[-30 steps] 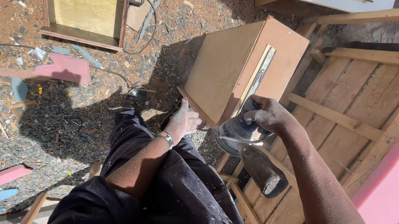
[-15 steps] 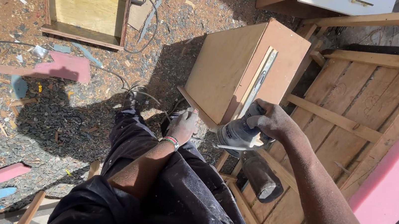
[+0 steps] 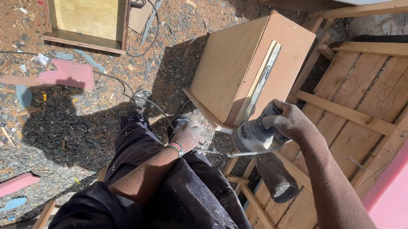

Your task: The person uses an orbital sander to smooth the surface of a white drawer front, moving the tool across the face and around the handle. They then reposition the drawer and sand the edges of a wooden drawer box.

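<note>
This is looking like an open-air carpentry yard. Sunlight is falling on bare gravel ground (image 3: 84,131) that is lying littered with wood chips and offcuts. In the upper left of the frame an open plywood box (image 3: 84,6) is sitting on the dirt, and at top centre a plywood cabinet (image 3: 242,70) is standing unfinished. Power cables (image 3: 115,81) are trailing across the ground. On the right a slatted timber frame (image 3: 363,112) is lying, and a power sander (image 3: 258,133) is being gripped at centre.
</note>
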